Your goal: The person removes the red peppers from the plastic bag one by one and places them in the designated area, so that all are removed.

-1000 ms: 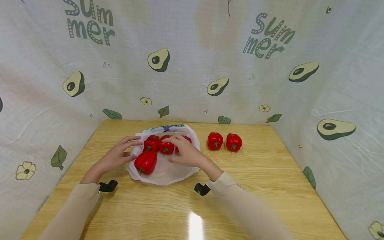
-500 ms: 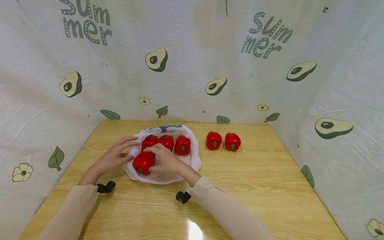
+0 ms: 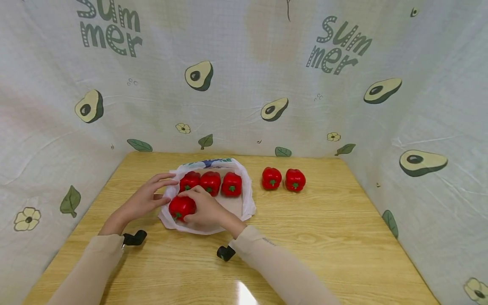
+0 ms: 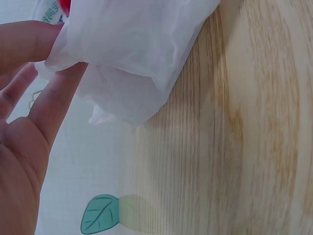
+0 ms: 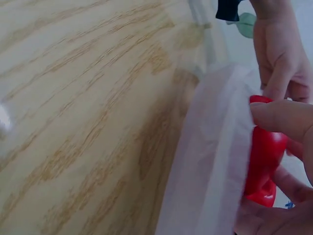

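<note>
In the head view, a white plastic bag lies spread open on the table, its rim folded out. My left hand is at the bag's left rim; in the left wrist view its fingers and thumb hold the thin plastic between them. My right hand grips a red bell pepper at the front left inside the bag, thumb on the near side and fingers over the top. The right wrist view shows this red bell pepper behind the bag's wall, partly covered by the fingers.
Three more red peppers stand in a row at the back of the bag. Two others, a left one and a right one, stand on the wooden table to the right. A printed curtain hangs around the table.
My right hand has moved left from the pepper at the back right of the bag to the front-left one and now grips it, turning it more upright. My left hand stays at the rim.
</note>
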A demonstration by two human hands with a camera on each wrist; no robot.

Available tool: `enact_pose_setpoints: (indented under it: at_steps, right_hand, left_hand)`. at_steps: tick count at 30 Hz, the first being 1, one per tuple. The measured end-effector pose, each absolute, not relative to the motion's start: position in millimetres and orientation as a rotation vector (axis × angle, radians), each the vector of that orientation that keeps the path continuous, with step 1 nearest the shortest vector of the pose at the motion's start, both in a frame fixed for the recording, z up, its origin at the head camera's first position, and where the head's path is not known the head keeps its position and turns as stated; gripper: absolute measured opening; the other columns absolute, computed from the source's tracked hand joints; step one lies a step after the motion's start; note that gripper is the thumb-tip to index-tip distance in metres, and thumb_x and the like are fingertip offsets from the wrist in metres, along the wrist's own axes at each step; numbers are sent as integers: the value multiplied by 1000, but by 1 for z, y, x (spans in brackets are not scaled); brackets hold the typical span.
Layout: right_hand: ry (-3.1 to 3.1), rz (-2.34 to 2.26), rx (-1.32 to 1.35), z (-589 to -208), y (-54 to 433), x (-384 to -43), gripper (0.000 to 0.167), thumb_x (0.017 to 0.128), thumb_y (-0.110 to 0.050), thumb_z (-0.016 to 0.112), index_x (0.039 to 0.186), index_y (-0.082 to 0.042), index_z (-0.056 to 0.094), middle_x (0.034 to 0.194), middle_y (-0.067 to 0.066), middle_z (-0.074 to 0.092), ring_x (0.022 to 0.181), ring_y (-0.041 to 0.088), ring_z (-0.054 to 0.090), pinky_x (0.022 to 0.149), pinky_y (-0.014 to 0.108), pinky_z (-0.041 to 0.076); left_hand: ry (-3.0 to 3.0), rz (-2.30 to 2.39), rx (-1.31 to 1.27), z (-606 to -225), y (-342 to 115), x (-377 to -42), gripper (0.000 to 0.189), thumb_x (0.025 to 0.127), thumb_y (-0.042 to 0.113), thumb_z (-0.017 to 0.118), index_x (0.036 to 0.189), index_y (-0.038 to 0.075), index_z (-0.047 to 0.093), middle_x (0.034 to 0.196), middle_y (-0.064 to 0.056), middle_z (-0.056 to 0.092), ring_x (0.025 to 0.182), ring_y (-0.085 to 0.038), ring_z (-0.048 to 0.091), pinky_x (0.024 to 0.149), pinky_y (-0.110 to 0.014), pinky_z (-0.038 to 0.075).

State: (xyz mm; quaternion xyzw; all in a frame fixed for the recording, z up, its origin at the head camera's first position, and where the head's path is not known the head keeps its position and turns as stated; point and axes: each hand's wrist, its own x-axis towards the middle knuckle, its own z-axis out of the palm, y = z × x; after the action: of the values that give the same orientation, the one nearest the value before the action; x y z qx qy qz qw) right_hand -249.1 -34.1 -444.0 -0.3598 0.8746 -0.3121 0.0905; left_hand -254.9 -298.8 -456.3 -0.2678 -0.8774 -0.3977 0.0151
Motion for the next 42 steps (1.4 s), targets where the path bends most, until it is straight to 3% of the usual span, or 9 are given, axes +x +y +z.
enact_pose_setpoints:
  at_steps: [11,16,28,35,42]
  right_hand:
    - [2620,-912,-1006,-451,-29,-257,68,92,-22,83,153,-32,54,139,1,49,126,15,54,103,29,56]
    - [2613,-876,-1026,-447,-25,-258,69,91,-16,82,152,-31,54,138,1,49,124,16,54,99,27,58]
    - [2638,-910,-1022,-449,-23,-255,62,92,-20,85,147,-29,57,140,3,51,127,18,55,103,30,57]
    - [2634,-884,-1084,-445,-9,-258,58,92,-20,83,144,-28,60,135,1,52,124,14,52,98,24,56]
    - [2631,-948,-1106,-424,21,-263,58,90,-15,83,143,-25,61,140,3,53,129,19,52,100,31,58]
  left_hand:
    - [-2742,-1269,-819,-452,-297,-253,60,92,-8,77,148,5,59,163,-19,37,146,-48,38,94,-52,61]
    - [-2739,-1253,-828,-451,-297,-253,60,92,-8,77,148,5,59,163,-19,37,146,-48,38,94,-53,60]
    - [-2733,-1255,-833,-452,-295,-253,60,91,-11,76,147,2,59,163,-20,37,146,-49,39,94,-51,61]
    - [-2735,-1229,-838,-452,-294,-253,60,91,-10,77,146,3,60,163,-20,38,145,-48,41,93,-51,61]
    - [-2738,-1231,-834,-450,-295,-252,59,92,-9,76,147,4,59,164,-19,37,145,-47,42,94,-51,61]
